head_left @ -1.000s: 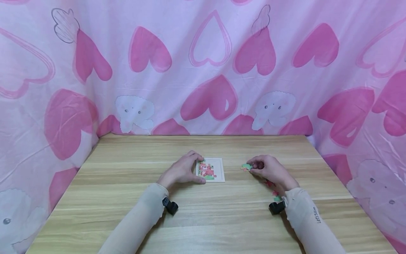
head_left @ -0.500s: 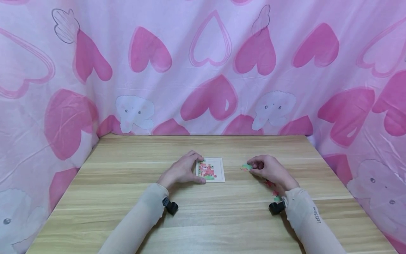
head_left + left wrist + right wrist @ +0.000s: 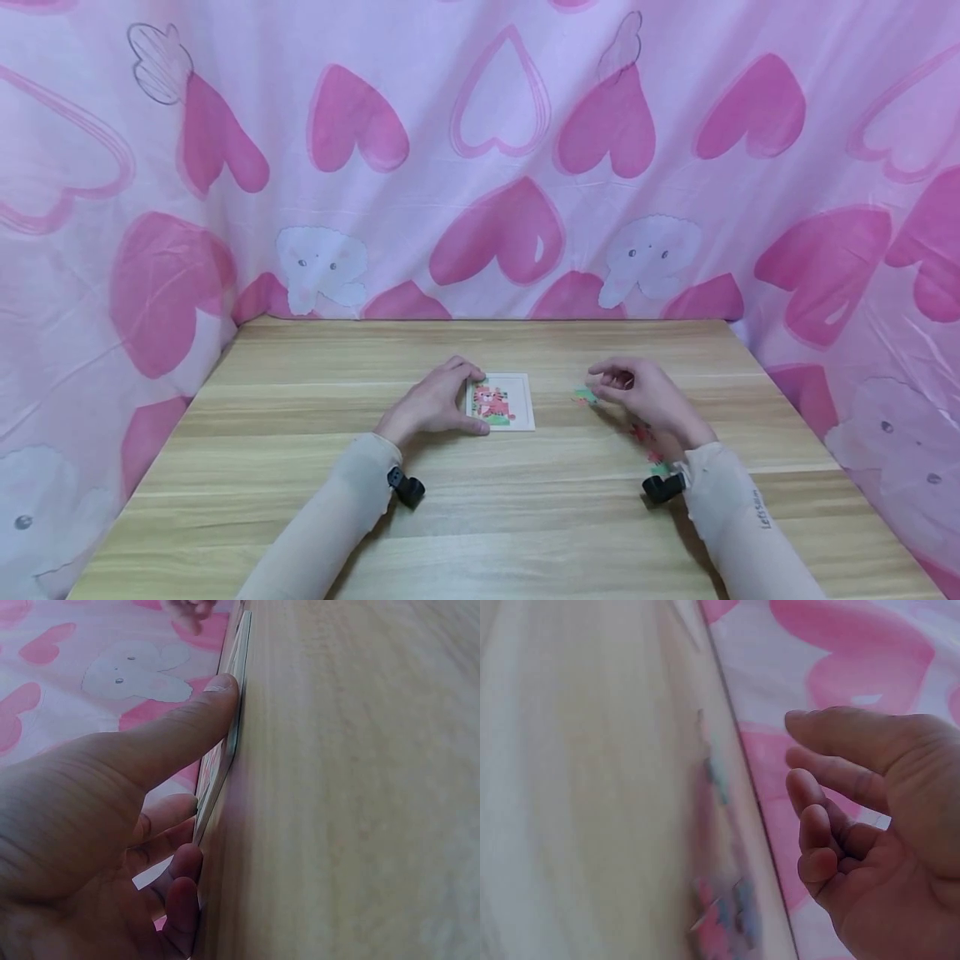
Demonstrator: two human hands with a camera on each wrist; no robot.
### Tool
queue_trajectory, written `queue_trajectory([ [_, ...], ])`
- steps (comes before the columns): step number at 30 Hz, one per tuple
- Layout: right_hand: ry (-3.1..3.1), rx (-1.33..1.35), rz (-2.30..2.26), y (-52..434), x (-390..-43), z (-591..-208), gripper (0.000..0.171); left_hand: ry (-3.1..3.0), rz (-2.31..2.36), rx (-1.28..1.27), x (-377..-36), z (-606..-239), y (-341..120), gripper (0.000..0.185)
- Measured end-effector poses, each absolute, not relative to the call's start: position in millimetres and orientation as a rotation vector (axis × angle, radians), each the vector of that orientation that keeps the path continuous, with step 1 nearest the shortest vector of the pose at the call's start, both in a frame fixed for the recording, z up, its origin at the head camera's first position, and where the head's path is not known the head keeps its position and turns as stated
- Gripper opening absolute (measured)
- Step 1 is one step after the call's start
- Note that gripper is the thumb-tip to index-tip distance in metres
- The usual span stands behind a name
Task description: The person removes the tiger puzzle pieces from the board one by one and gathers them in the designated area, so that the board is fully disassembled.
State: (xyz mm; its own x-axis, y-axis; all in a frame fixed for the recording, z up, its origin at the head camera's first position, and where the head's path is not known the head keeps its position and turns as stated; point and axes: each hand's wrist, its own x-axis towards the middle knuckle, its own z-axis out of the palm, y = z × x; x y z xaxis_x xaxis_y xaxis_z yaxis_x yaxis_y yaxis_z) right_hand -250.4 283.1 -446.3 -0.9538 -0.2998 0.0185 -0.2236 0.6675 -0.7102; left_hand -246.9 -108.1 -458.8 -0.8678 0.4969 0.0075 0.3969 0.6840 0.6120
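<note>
One puzzle board (image 3: pixel 510 402), several loose puzzle pieces (image 3: pixel 582 397), two hands, one table (image 3: pixel 480 517)

The counter (image 3: pixel 300 467) is pale wood-grain laminate, smooth with a soft matt sheen. Behind the counter hangs thin cloth (image 3: pixel 480 167), creased, printed with pink hearts. On the counter lies a puzzle board (image 3: pixel 501 401) of thin white card, its printed face faintly glossy. Right of the board, the loose puzzle pieces (image 3: pixel 583 397) look like printed card. Both sleeves (image 3: pixel 337 517) are smooth, stretchy beige fabric.
</note>
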Motion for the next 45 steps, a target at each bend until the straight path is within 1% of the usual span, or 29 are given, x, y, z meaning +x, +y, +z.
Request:
queue_trajectory([
  [12,2.779,-0.488,-1.342,269,-256,-423,0.059,2.747,0.917,0.734,-247,-459,-108,0.09],
  [20,2.707,-0.591,-1.465,241,-261,-417,0.065,2.749,0.92,0.716,-248,-460,-108,0.091],
  [23,2.656,-0.615,-1.505,229,-263,-417,0.065,2.744,0.919,0.714,-247,-459,-108,0.091],
  [29,2.571,-0.595,-1.552,206,-261,-426,0.06,2.742,0.922,0.723,-246,-458,-106,0.09],
  [45,2.623,-0.582,-1.362,166,-259,-460,0.05,2.75,0.93,0.729,-247,-458,-108,0.089],
])
